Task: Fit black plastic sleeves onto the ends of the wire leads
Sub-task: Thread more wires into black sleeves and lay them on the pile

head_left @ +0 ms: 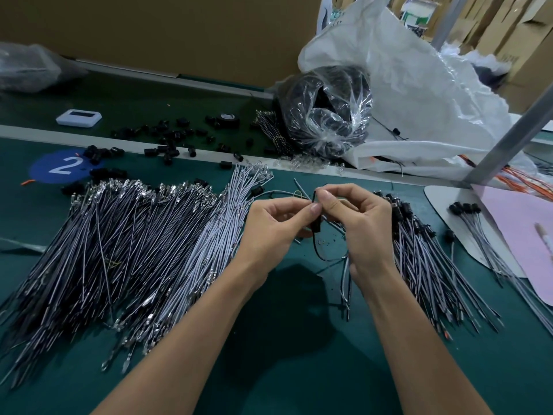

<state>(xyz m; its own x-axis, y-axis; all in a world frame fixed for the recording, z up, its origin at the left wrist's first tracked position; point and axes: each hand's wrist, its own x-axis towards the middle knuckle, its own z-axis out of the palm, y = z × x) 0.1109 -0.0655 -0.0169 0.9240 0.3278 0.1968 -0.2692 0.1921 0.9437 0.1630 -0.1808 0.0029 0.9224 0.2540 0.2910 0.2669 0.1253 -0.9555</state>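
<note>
Head view is showing me both hands meeting just above the dark green tabletop (269, 348), between two heaps of wire. The left grip (278, 223) and the right grip (359, 217) are both pinching, thumbs nearly touching, around a small black plastic sleeve (314, 198). The thin dark wire lead (324, 259) is hanging in a loop below them. I cannot tell how far the lead end is sitting inside.

I am judging the main risk to be a skewed push. If the terminal is entering at an angle, the lead is likely to buckle or stop half-seated. The sleeve could also be slipping out of so small a pinch and dropping among the loose black sleeves (167, 136). The dangling loop might be snagging the sleeved bundle (419, 244) beside it.
</note>
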